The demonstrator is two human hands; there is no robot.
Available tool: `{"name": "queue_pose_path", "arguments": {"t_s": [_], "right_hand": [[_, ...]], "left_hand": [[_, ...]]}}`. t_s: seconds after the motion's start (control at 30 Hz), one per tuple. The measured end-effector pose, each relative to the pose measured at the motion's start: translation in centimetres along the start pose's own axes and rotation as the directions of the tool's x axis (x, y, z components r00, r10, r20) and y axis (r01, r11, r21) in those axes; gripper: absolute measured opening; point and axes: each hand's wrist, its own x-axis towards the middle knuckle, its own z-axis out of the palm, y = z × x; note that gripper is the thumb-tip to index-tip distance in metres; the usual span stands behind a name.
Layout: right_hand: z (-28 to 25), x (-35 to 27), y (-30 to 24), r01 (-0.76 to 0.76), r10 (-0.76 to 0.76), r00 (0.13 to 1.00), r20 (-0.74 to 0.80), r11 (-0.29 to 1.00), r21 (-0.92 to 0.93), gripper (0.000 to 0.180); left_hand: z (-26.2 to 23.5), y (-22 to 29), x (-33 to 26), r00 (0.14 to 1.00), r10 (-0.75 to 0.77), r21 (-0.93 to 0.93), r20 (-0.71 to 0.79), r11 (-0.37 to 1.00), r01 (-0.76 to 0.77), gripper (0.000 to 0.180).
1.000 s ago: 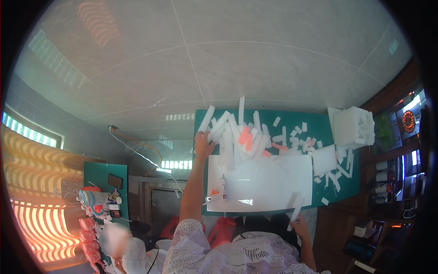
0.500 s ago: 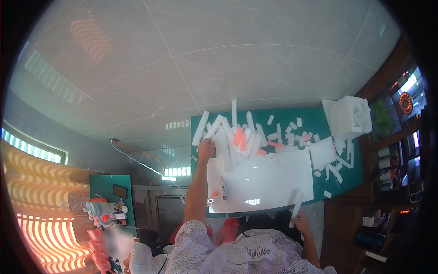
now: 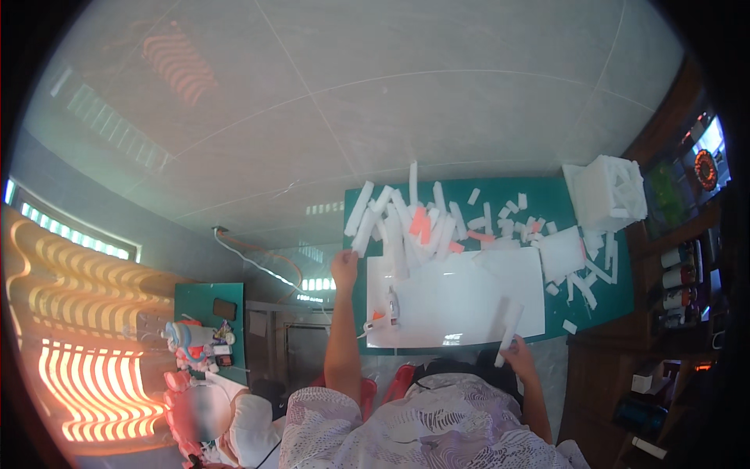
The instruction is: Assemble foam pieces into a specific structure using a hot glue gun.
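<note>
My left hand (image 3: 344, 268) is at the left edge of the white board (image 3: 437, 291), its fingers closed on the lower end of a white foam strip (image 3: 365, 232). That strip lies against a pile of similar foam strips (image 3: 437, 227), with a few pink pieces (image 3: 420, 224) among them. At the near right edge of the board, my right hand (image 3: 517, 356) grips another white foam strip (image 3: 509, 334), which points up and away over the board. A small glue bottle (image 3: 393, 307) is on the board's left side, beside an orange-and-white item (image 3: 376, 320).
The green table (image 3: 558, 313) also carries small foam offcuts (image 3: 516, 223), a square foam sheet (image 3: 561, 252) and a white foam box frame (image 3: 608, 191). Dark shelving (image 3: 664, 344) stands at the right. Another person (image 3: 248, 422) sits by a smaller green table (image 3: 234, 305) at left.
My left hand has drawn back toward the lower left, and the strip at its fingers has come along. My right hand still holds its strip. The whole view has shifted slightly.
</note>
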Motion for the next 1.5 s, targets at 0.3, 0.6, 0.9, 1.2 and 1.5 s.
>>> {"name": "queue_pose_path", "arguments": {"t_s": [0.3,0.6,0.9,1.2,1.5], "right_hand": [[7.1,2.9,-15.5,0.156,-0.296,0.857,0.421,0.929,0.336,0.067],[7.2,2.7,-17.0,0.065,-0.322,0.754,0.572,0.904,0.423,0.063],[1.9,4.0,-13.9,0.024,-0.323,0.740,0.591,0.890,0.456,0.059],[-6.7,8.0,-7.0,-0.129,-0.077,0.876,0.476,0.914,0.385,0.051],[-8.3,11.7,-5.9,-0.107,-0.127,0.890,0.438,0.876,0.470,0.012]], "left_hand": [[-1.1,11.7,-21.4,0.986,-0.019,-0.165,0.167,0.985,0.047,0.021],[1.6,15.2,-26.8,0.976,0.160,-0.141,0.150,0.980,-0.139,0.017],[6.8,15.8,-28.3,0.932,0.014,-0.314,0.363,0.943,0.108,0.023],[9.7,14.2,-27.0,0.881,-0.148,-0.194,0.450,0.946,0.258,0.030],[3.6,4.9,-19.2,0.956,-0.225,-0.081,0.186,0.967,0.243,0.039]]}}
